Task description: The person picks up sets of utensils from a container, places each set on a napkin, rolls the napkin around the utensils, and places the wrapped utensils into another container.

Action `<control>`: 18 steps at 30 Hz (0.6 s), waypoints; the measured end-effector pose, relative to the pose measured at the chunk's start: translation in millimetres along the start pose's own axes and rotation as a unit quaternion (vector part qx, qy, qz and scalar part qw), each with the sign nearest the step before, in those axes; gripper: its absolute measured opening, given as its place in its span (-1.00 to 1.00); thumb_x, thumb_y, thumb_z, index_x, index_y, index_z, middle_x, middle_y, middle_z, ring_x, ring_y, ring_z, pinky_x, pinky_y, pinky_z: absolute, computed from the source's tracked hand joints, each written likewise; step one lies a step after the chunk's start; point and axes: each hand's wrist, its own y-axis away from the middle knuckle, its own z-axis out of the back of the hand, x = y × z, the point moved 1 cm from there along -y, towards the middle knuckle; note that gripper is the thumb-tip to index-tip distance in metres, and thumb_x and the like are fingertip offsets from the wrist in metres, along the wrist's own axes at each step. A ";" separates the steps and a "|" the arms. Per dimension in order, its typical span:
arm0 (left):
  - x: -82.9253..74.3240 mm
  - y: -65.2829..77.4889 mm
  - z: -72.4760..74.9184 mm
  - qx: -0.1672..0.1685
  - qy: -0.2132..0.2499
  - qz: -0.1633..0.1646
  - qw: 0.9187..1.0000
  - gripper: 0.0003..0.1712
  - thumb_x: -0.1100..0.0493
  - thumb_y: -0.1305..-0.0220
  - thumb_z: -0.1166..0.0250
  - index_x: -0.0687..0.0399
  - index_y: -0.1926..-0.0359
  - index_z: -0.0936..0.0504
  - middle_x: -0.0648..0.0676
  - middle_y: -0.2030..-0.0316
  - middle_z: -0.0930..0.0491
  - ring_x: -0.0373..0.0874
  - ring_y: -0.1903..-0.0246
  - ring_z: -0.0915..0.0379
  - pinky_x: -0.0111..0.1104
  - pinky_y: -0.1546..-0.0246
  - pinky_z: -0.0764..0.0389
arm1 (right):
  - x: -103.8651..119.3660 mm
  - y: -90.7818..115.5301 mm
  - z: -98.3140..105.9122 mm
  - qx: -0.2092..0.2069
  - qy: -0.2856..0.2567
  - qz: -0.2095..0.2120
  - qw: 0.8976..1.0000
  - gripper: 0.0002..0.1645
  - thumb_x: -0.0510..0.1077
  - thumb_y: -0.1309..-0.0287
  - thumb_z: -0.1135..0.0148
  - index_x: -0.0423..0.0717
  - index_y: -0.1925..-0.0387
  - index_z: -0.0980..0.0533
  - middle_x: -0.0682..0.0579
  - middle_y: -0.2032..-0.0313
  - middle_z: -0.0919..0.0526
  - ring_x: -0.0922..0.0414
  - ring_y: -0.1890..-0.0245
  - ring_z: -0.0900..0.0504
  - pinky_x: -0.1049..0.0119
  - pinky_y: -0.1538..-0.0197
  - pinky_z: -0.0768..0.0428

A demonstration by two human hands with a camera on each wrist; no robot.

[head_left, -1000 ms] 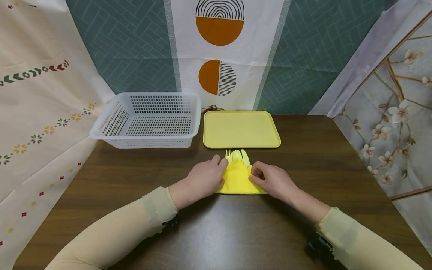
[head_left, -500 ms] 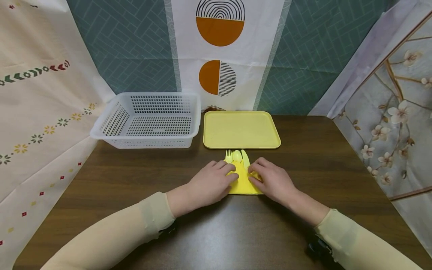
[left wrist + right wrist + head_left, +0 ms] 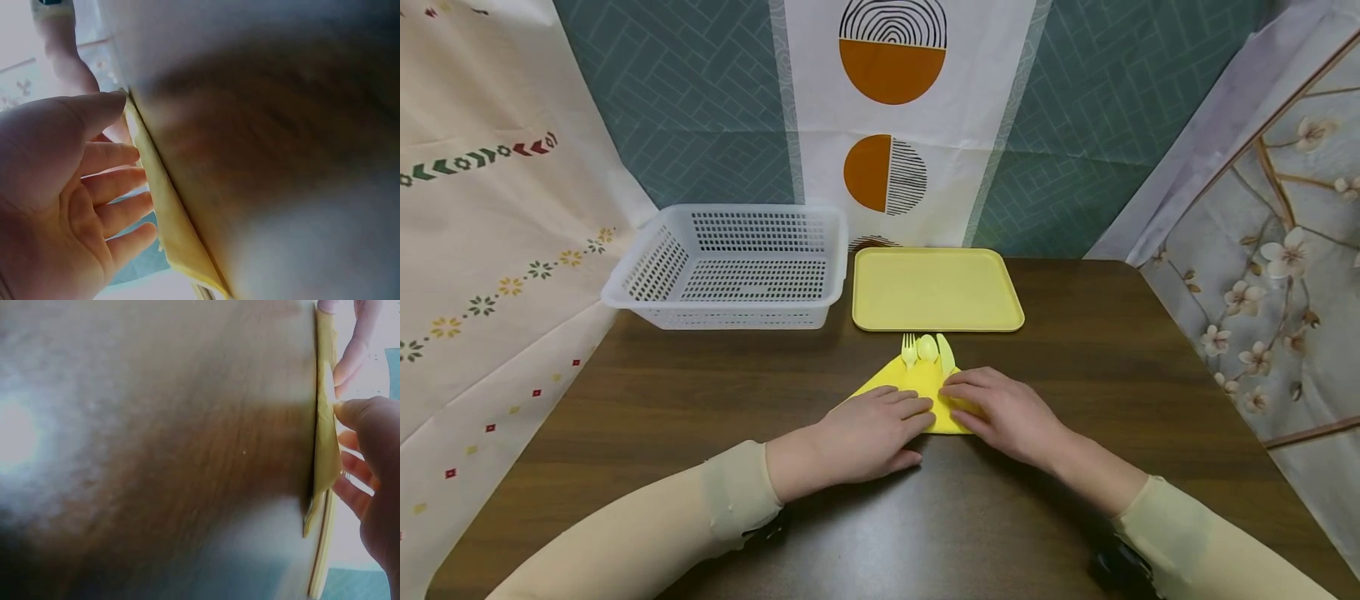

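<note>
A yellow cloth napkin (image 3: 919,380) lies folded on the table with its lower edge toward me. A pale yellow plastic fork (image 3: 909,351), spoon (image 3: 928,348) and knife (image 3: 946,355) stick out of its top, their lower parts covered by cloth. My left hand (image 3: 874,433) rests on the napkin's near left part, fingers extended; the left wrist view shows its fingertips on the cloth (image 3: 172,219). On the napkin's right side, my right hand (image 3: 1009,412) touches the cloth with thumb and slightly bent fingertips, also seen in the right wrist view on the napkin (image 3: 326,437).
Beyond the cutlery lies a flat yellow tray (image 3: 937,289). To its left stands a white perforated plastic basket (image 3: 741,317). Brown wooden tabletop (image 3: 1112,350) surrounds the napkin, and patterned cloths hang along the back and both sides.
My left hand has moved from the napkin's left side across its front, then toward me, uncovering the left slanting edge. My right hand stays at the right side, its fingers slightly lower.
</note>
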 end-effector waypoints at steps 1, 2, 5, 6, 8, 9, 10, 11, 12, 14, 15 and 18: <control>-0.3 0.0 -0.2 -0.001 0.000 0.001 1.000 -0.34 -0.23 -0.60 -0.32 -0.01 -0.50 -0.57 0.04 -0.47 -0.55 0.00 -0.47 -0.47 -0.13 -0.52 -0.38 | 0.3 1.1 0.3 0.004 -0.004 0.003 1.000 -0.55 -0.05 -0.41 -0.54 0.04 -0.27 -0.74 0.15 -0.23 -0.72 0.09 -0.28 -0.64 0.00 -0.23 -0.70; -0.5 -0.1 -0.5 0.000 -0.001 0.002 1.000 -0.34 -0.24 -0.60 -0.32 -0.01 -0.50 -0.57 0.04 -0.48 -0.55 0.00 -0.47 -0.47 -0.13 -0.52 -0.39 | 0.4 2.1 0.2 0.008 -0.006 0.005 1.000 -0.55 -0.05 -0.41 -0.54 0.03 -0.28 -0.73 0.15 -0.24 -0.72 0.10 -0.28 -0.64 0.00 -0.23 -0.69; -1.1 0.0 -0.4 0.002 0.001 0.003 1.000 -0.33 -0.24 -0.61 -0.30 0.00 -0.52 -0.57 0.06 -0.50 -0.53 0.02 -0.48 -0.46 -0.14 -0.51 -0.40 | 0.0 4.4 -1.0 0.015 -0.010 0.007 1.000 -0.55 -0.06 -0.43 -0.53 0.01 -0.29 -0.73 0.13 -0.27 -0.71 0.07 -0.30 -0.65 -0.04 -0.25 -0.68; -1.3 0.1 -0.1 0.002 0.002 0.003 1.000 -0.32 -0.24 -0.61 -0.30 0.01 -0.53 -0.56 0.07 -0.51 -0.52 0.03 -0.48 -0.46 -0.14 -0.51 -0.41 | -0.1 5.0 -1.4 0.016 -0.010 0.007 1.000 -0.55 -0.06 -0.43 -0.52 0.01 -0.29 -0.73 0.11 -0.29 -0.71 0.05 -0.31 -0.65 -0.05 -0.26 -0.68; -1.9 0.1 -0.1 0.005 0.003 0.004 1.000 -0.31 -0.24 -0.62 -0.29 0.01 -0.54 -0.56 0.08 -0.52 -0.51 0.04 -0.49 -0.45 -0.14 -0.51 -0.41 | -0.6 6.1 -2.1 0.020 -0.011 0.005 1.000 -0.56 -0.07 -0.44 -0.51 0.00 -0.28 -0.73 0.10 -0.31 -0.70 0.04 -0.33 -0.64 -0.07 -0.28 -0.67; -2.2 0.1 0.3 0.007 0.002 0.005 1.000 -0.31 -0.25 -0.62 -0.28 0.00 -0.54 -0.55 0.07 -0.52 -0.51 0.04 -0.50 -0.44 -0.15 -0.51 -0.40 | -0.7 6.5 -2.2 0.021 -0.012 0.004 1.000 -0.56 -0.07 -0.45 -0.50 0.00 -0.28 -0.73 0.10 -0.31 -0.70 0.03 -0.34 -0.64 -0.08 -0.29 -0.66; -2.5 0.0 0.2 0.009 0.001 0.005 1.000 -0.31 -0.25 -0.62 -0.28 0.00 -0.55 -0.54 0.07 -0.53 -0.50 0.04 -0.50 -0.43 -0.16 -0.52 -0.39 | -0.9 6.8 -2.3 0.022 -0.012 0.003 1.000 -0.57 -0.07 -0.45 -0.50 0.00 -0.28 -0.73 0.09 -0.32 -0.69 0.02 -0.35 -0.64 -0.08 -0.30 -0.65; -2.9 -0.1 0.4 0.011 -0.001 0.005 1.000 -0.30 -0.25 -0.63 -0.28 0.00 -0.56 -0.54 0.07 -0.53 -0.50 0.04 -0.50 -0.43 -0.17 -0.52 -0.39 | -0.9 7.0 -2.3 0.023 -0.013 0.002 1.000 -0.57 -0.07 -0.45 -0.50 0.00 -0.28 -0.73 0.09 -0.33 -0.69 0.02 -0.35 -0.64 -0.09 -0.30 -0.65; -3.2 -0.2 0.7 0.013 -0.003 0.005 1.000 -0.30 -0.26 -0.63 -0.27 -0.01 -0.56 -0.54 0.06 -0.54 -0.49 0.04 -0.51 -0.43 -0.17 -0.52 -0.38 | -1.0 7.3 -2.3 0.023 -0.013 0.002 1.000 -0.56 -0.07 -0.45 -0.50 0.00 -0.29 -0.73 0.09 -0.33 -0.69 0.02 -0.35 -0.64 -0.09 -0.30 -0.65; -3.8 -0.8 0.8 0.015 -0.008 0.005 1.000 -0.29 -0.26 -0.62 -0.27 -0.02 -0.57 -0.53 0.06 -0.54 -0.49 0.04 -0.51 -0.42 -0.19 -0.53 -0.36 | -1.1 7.5 -2.3 0.023 -0.012 0.001 1.000 -0.56 -0.06 -0.46 -0.50 0.00 -0.29 -0.73 0.10 -0.34 -0.69 0.02 -0.36 -0.64 -0.09 -0.31 -0.64; -4.2 -1.1 0.9 0.015 -0.011 0.004 1.000 -0.29 -0.26 -0.62 -0.28 -0.02 -0.57 -0.53 0.06 -0.54 -0.49 0.04 -0.51 -0.42 -0.19 -0.53 -0.36 | -1.1 7.4 -2.3 0.023 -0.012 0.001 1.000 -0.56 -0.05 -0.46 -0.50 0.00 -0.29 -0.73 0.09 -0.34 -0.69 0.02 -0.36 -0.63 -0.09 -0.31 -0.64; -5.1 -2.2 0.9 0.016 -0.017 0.002 1.000 -0.29 -0.27 -0.62 -0.28 -0.04 -0.57 -0.53 0.06 -0.54 -0.49 0.05 -0.50 -0.43 -0.20 -0.53 -0.36 | -1.7 7.8 -2.7 0.023 -0.010 0.002 1.000 -0.56 -0.05 -0.46 -0.49 0.00 -0.29 -0.73 0.09 -0.35 -0.68 0.02 -0.37 -0.63 -0.08 -0.32 -0.64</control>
